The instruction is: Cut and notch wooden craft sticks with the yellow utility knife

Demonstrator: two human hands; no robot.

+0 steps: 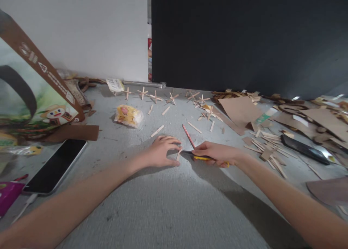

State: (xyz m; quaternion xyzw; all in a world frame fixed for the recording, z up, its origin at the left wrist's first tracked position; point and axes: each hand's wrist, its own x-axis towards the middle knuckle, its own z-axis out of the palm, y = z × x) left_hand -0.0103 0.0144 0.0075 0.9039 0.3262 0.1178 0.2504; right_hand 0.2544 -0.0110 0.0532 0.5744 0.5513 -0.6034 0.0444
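Between the thumb and fingertips of my left hand (pixel 163 151) is a short piece of flat wooden stick (pixel 178 154), standing at a slant. My right hand (pixel 214 153) is closed around a pair of scissors with yellow handles (pixel 201 158). Their dark blades (pixel 186 153) point left and reach the piece of stick; whether they touch it I cannot tell. Just beyond my right fingertips lies a pink-and-white striped stick (pixel 188 135). Loose wooden sticks, one of them (pixel 157 131) beyond my left hand, lie further back.
Several crossed-stick shapes (pixel 156 97) form a row at the back. A yellow-printed clear packet (pixel 128 116) sits left of centre. At left are a phone (pixel 56 167) and a large printed bag (pixel 40 86). Cardboard scraps (pixel 240 111), a stick pile (pixel 272 151) and a black object (pixel 304 149) lie right.
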